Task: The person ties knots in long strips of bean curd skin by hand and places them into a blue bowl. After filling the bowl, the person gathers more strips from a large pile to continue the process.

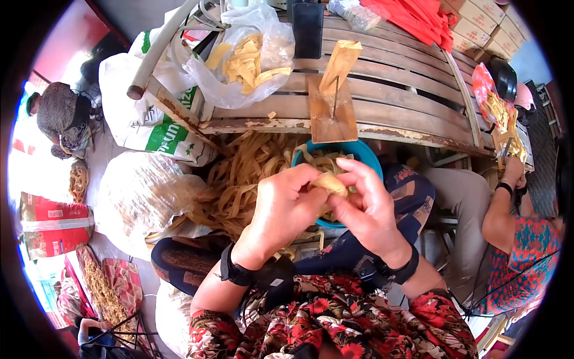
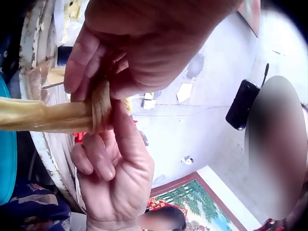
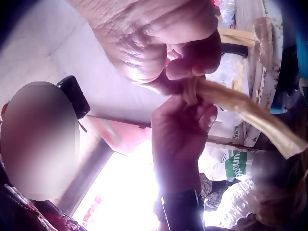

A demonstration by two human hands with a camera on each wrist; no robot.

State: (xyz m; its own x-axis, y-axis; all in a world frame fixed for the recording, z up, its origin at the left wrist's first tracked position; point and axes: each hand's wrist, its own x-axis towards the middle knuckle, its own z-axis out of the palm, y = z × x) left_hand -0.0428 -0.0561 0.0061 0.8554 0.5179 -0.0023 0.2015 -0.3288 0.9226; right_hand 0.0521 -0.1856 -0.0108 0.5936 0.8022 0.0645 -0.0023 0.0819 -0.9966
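Both hands meet over a teal tub (image 1: 369, 157), working on a yellowish flat strip (image 1: 330, 184). My left hand (image 1: 281, 206) pinches the strip between thumb and fingers. From the other side, my right hand (image 1: 372, 216) holds it with thumb and fingertips. In the left wrist view the strip (image 2: 48, 116) has a band wrapped across it at the fingertips, and its long tail hangs free. The right wrist view shows the same tail (image 3: 245, 111) reaching out past the fingers. Long loose strips (image 1: 236, 173) lie heaped beside the tub, with more inside it.
A slatted bench (image 1: 400, 99) spans the front, bearing a wooden stand (image 1: 323, 113) with an upright metal spike, a phone (image 1: 308, 30) and a plastic bag (image 1: 275, 51) of yellow pieces. White sacks (image 1: 134, 96) stand at left. Another person (image 1: 508, 233) sits at right.
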